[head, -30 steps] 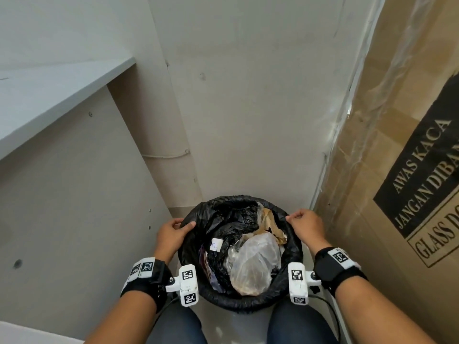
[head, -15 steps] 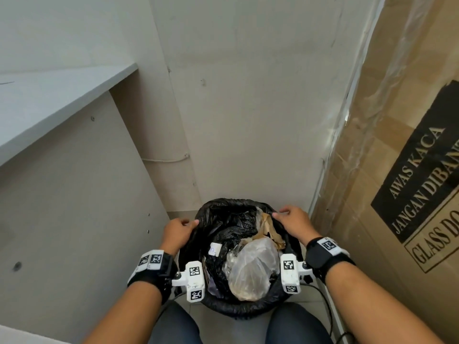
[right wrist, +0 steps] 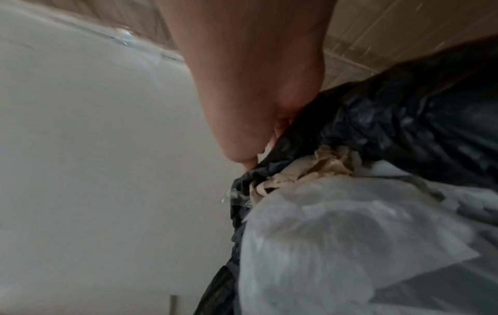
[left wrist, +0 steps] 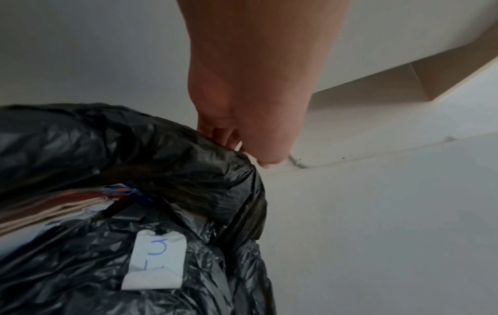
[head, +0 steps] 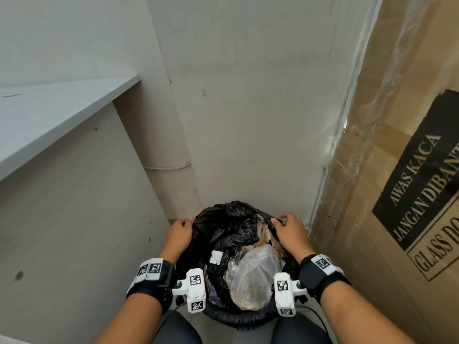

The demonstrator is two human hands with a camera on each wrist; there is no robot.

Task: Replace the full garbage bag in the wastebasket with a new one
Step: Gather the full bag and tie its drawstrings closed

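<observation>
Item: black garbage bag (head: 224, 229), full, seated in the wastebasket (head: 238, 319) at lower centre of the head view.

Change: over the last second our hands have crept from the side rim toward the far edge, gathering plastic; we judge removal just begun.

Grip: left hand (head: 177, 235) and right hand (head: 289, 232) each pinch the bag's rolled edge.

Contents: clear plastic sack (head: 252, 276), brown paper, white label.
</observation>
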